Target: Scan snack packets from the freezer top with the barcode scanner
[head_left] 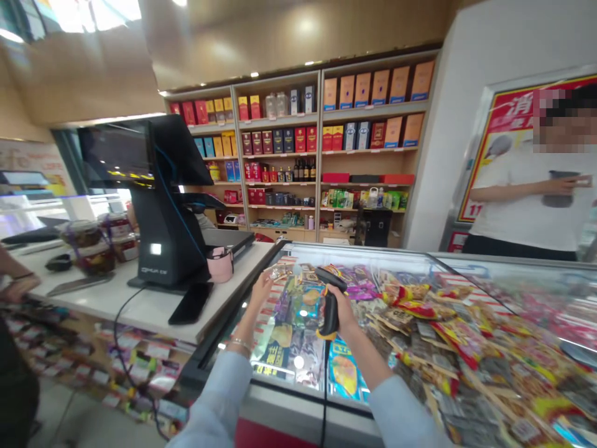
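Head view, left to right. At the far left edge, another person's forearm and hand (16, 283) rest by a white counter (140, 314), cut off by the frame; a thin bracelet shows on that wrist. On the counter stand jars of snacks (91, 246), tied with purple ribbon, then a black checkout terminal (163, 211), a pink cup (220, 264) and a black phone (191, 303), lying at a slant near the counter edge. A black cable (122, 330) hangs down the counter front.

Centre: the left hand (261, 289), in a pale blue sleeve (214, 398) with a bracelet (240, 343), is raised, fingers close around a small clear packet (280, 271). Its grip is hard to make out; the packet is blurred and partly glare. The right hand (340, 308) wraps firmly around the grip of a black and yellow barcode scanner (330, 311). Scanner's long axis runs nearly upright, yellow base down, head at top tipped toward the packet, just beside the left hand. Both hands hover over a glass-topped freezer (364, 254) packed with snack bags (420, 305).

Behind, wooden shelves (298, 143) hold boxed and bottled goods. Far right, a person in a white T-shirt (522, 211) stands before a red poster (485, 124), hands at chest height, cut off by the frame.
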Action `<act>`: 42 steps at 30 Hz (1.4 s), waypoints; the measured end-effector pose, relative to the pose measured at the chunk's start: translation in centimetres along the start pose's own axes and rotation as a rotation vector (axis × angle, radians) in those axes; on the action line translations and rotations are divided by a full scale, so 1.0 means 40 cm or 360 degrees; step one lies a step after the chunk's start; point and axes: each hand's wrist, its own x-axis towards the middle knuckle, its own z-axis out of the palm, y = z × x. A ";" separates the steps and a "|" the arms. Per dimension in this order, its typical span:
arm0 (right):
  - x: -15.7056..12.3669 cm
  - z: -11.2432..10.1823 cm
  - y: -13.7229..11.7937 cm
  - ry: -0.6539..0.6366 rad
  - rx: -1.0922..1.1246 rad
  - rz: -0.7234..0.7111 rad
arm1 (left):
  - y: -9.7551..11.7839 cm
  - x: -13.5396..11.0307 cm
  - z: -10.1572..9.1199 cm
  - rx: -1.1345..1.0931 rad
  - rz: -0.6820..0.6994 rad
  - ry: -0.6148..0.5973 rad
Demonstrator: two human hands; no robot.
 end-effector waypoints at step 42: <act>0.077 -0.003 0.169 -0.0057 0.0103 0.0286 | 0.088 -0.064 -0.012 0.0171 -0.0290 -0.0354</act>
